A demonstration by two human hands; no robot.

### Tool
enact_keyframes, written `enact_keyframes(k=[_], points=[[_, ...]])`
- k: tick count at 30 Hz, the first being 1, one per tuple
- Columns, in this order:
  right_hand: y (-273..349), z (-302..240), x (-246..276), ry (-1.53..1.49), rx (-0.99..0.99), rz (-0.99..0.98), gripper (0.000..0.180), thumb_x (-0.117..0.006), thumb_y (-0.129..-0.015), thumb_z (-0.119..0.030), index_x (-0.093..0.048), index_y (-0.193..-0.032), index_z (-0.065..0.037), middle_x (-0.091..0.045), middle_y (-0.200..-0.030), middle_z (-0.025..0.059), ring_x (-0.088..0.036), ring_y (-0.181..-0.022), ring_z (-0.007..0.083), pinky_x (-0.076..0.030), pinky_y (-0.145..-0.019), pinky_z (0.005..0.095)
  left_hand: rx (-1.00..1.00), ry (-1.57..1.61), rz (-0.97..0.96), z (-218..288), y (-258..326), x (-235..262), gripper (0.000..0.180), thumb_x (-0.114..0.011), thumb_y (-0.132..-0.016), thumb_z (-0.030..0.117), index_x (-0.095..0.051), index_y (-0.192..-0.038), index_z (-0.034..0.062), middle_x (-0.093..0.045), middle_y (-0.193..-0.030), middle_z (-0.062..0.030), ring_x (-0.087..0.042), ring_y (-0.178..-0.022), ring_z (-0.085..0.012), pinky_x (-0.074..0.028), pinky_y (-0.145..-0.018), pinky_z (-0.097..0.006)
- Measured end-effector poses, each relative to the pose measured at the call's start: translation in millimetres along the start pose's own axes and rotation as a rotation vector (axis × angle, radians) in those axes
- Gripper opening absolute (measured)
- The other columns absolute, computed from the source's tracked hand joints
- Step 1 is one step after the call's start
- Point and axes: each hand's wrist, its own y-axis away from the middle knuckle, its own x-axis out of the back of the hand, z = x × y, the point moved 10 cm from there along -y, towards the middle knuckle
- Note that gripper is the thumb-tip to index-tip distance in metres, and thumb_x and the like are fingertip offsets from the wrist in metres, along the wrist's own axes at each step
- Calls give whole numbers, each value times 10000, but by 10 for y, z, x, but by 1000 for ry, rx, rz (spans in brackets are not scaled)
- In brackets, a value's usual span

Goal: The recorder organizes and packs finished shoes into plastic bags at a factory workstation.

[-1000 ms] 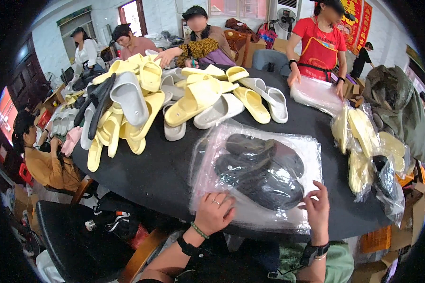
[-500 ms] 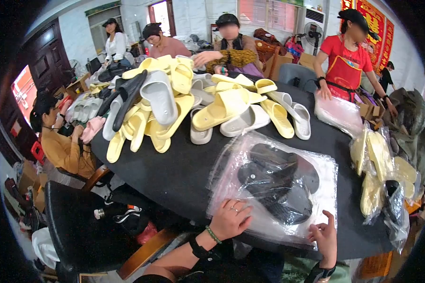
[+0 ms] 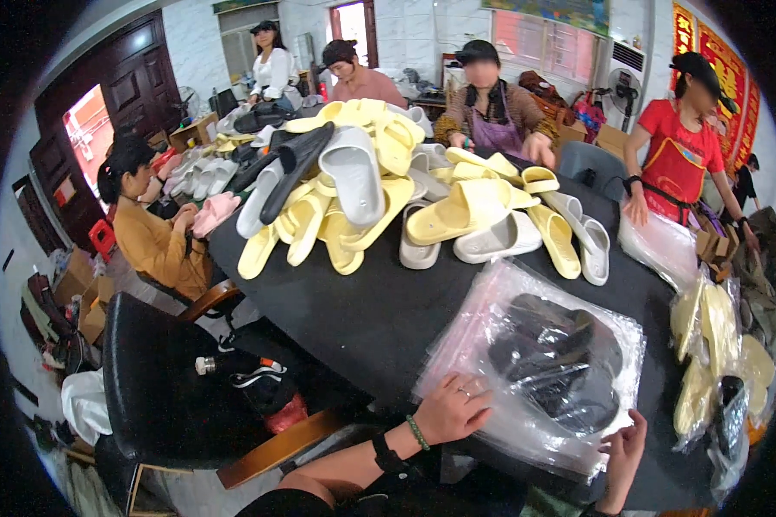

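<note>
A pair of black slippers [image 3: 556,362] lies inside a clear plastic bag [image 3: 608,457], on top of a stack of flat clear bags [image 3: 466,345] at the near right of the table. Over the near left edge of the bag, my left hand [image 3: 455,409] is closed with bent fingers, its thumb mostly hidden. At the near right corner my right hand [image 3: 622,452] has its fingers curled at the bag's edge, the index finger straighter than the rest. The slippers look slightly blurred through the shiny film.
Yellow and grey slippers [image 3: 440,211] are heaped beyond the bags on the black table [image 3: 345,336]. Bagged slippers [image 3: 707,345] hang at the right edge. A black chair [image 3: 172,388] stands at my left. Several people sit or stand around; one in red [image 3: 672,146] touches clear bags [image 3: 660,246].
The whole view has shifted, so the scene sits farther right. My right fingers have come down and curled at the bag's edge. Across the table, a person's raised arm has lowered.
</note>
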Motion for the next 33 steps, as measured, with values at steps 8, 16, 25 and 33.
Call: enact_keyframes(k=[8,16,25,33], points=[[-235,694,408,34,-13,44,414,-454,-902,45,-471,-1308,-37,-490,-881,21,-611,-699,122,-500,-536,240,1,52,-91,-39,102,-144,364,-674,-846,308,-674,-1161,126,-617,-1224,-102,-540,-1188,-289,-386,-1060,-468],[4,84,156,108,17,-9,368,-543,-946,11,-489,-1310,15,-569,-992,61,-569,-873,132,-508,-685,258,-32,48,-79,-7,89,-164,406,-671,-842,312,-643,-1197,116,-580,-1272,-130,-522,-1200,-310,-368,-1076,-463],[134,55,123,40,-45,45,342,-528,-968,-9,-481,-1305,-45,-543,-1141,65,-564,-911,166,-510,-723,304,-50,44,-24,21,93,-66,416,-671,-830,298,-638,-1174,65,-586,-1188,-160,-527,-1133,-325,-371,-1055,-458],[169,11,58,-18,-87,30,344,-532,-981,-31,-457,-1317,-43,-534,-1203,89,-570,-889,165,-500,-687,282,-9,56,-102,-22,118,-184,440,-688,-807,315,-641,-1197,117,-571,-1279,-144,-520,-1199,-328,-367,-1068,-483]])
